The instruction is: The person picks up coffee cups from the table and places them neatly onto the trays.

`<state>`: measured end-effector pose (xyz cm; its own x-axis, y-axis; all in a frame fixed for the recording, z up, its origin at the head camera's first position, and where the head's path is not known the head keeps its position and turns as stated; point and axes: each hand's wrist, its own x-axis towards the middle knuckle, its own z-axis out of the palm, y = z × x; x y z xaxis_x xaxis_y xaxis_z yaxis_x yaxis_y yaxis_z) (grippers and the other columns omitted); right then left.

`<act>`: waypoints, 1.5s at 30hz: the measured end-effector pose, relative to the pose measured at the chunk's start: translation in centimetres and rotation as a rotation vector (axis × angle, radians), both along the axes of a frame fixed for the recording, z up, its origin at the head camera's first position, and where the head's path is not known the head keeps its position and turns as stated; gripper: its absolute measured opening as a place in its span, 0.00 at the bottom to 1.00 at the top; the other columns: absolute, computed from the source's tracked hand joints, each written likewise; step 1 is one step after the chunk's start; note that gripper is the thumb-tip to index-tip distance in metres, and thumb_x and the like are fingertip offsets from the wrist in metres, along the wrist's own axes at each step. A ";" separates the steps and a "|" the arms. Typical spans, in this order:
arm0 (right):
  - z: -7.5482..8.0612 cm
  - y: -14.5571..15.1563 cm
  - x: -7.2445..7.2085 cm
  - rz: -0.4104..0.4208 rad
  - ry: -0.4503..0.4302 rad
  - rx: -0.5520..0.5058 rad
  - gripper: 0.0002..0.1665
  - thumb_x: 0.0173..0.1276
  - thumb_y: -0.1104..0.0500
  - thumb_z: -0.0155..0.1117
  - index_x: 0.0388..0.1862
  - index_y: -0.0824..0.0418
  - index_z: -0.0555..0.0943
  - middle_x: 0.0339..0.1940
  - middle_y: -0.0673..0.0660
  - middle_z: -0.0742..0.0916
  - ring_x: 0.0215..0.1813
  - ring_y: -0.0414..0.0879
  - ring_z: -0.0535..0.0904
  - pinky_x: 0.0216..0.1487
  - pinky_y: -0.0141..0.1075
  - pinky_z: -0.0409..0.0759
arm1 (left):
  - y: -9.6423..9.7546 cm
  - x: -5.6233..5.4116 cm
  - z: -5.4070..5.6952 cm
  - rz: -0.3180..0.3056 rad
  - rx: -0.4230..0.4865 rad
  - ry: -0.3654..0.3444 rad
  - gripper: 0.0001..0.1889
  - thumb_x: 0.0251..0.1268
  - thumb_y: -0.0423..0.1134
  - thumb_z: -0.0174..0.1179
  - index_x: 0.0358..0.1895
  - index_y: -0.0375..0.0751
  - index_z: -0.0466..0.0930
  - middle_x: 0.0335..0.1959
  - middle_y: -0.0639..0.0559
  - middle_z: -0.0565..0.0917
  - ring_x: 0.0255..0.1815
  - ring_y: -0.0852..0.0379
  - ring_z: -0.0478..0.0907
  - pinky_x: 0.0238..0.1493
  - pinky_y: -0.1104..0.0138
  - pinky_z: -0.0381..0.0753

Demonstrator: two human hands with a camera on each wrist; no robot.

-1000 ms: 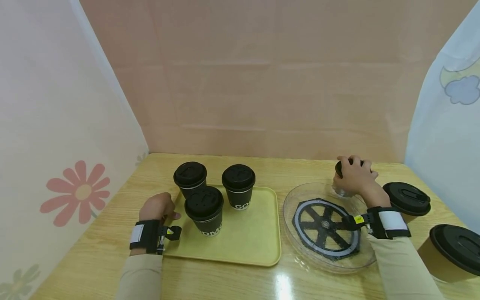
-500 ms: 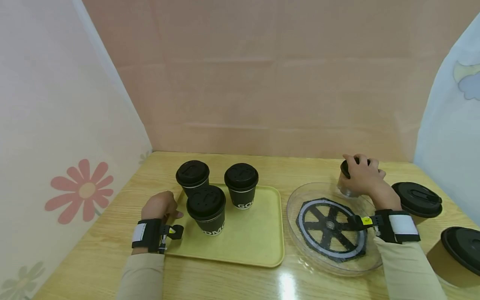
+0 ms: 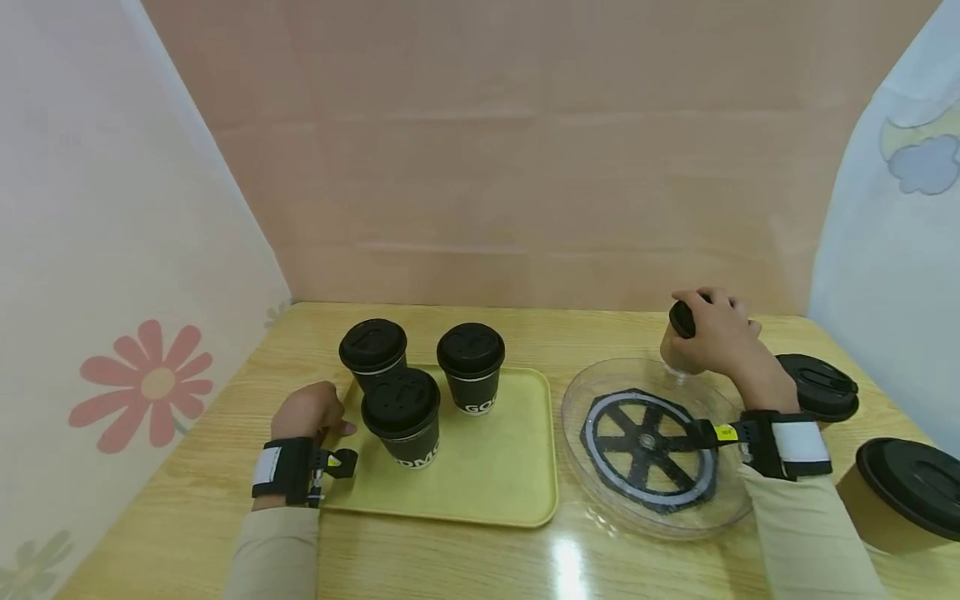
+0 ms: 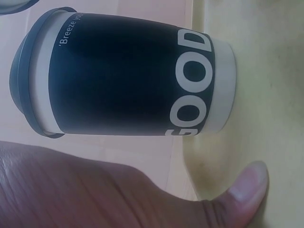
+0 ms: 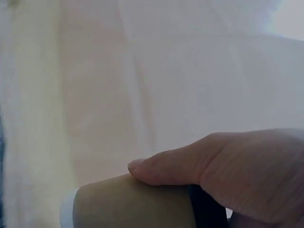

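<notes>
My right hand grips a brown paper cup with a black lid from above, the thumb along its side in the right wrist view. The cup leans slightly over the far rim of a round clear turntable. At the left edge of a yellow tray, my left hand pinches the rim, with its thumb on the tray's inner face; its other fingers are mostly hidden. Three black lidded cups stand on the tray: a front cup, a back-left cup and a back-right cup.
Two more brown cups stand right of the turntable, a far cup partly behind my right wrist and a near cup beside my sleeve. A tan backdrop closes off the table's far side, with pale curtains left and right.
My right hand has raised the brown cup off the turntable's far part and tilted it. The left hand stays at the tray's edge. The head view shifts slightly.
</notes>
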<state>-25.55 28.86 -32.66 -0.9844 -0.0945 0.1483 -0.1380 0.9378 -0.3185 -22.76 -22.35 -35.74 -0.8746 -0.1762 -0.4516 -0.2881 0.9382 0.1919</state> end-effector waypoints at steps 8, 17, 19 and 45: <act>3.2 -2.5 2.0 0.018 0.187 0.009 0.40 0.61 0.58 0.68 0.71 0.60 0.63 0.69 0.76 0.61 0.64 0.84 0.53 0.49 0.76 0.57 | 0.0 -0.2 0.3 -0.002 0.005 0.007 0.21 0.57 0.43 0.70 0.45 0.29 0.77 0.27 0.42 0.82 0.28 0.49 0.79 0.31 0.61 0.77; 4.7 -4.2 3.6 0.060 0.170 0.035 0.40 0.60 0.56 0.70 0.69 0.60 0.65 0.67 0.76 0.64 0.61 0.81 0.58 0.49 0.72 0.62 | 0.0 -0.5 0.2 0.012 0.013 -0.003 0.29 0.56 0.43 0.71 0.55 0.28 0.72 0.27 0.42 0.82 0.28 0.50 0.79 0.31 0.62 0.76; 4.7 -4.4 3.7 0.089 0.151 0.048 0.40 0.60 0.55 0.70 0.70 0.60 0.65 0.66 0.76 0.65 0.59 0.80 0.61 0.49 0.69 0.64 | 0.0 -0.5 0.2 0.005 0.015 0.005 0.29 0.57 0.43 0.70 0.55 0.27 0.72 0.27 0.42 0.82 0.29 0.49 0.79 0.31 0.62 0.76; 3.4 -6.4 4.0 0.150 -0.012 0.099 0.37 0.60 0.55 0.70 0.66 0.61 0.67 0.64 0.75 0.68 0.56 0.76 0.64 0.42 0.67 0.73 | 0.1 -0.7 0.3 -0.016 0.019 0.005 0.31 0.58 0.43 0.70 0.59 0.26 0.70 0.30 0.41 0.81 0.31 0.48 0.78 0.33 0.60 0.77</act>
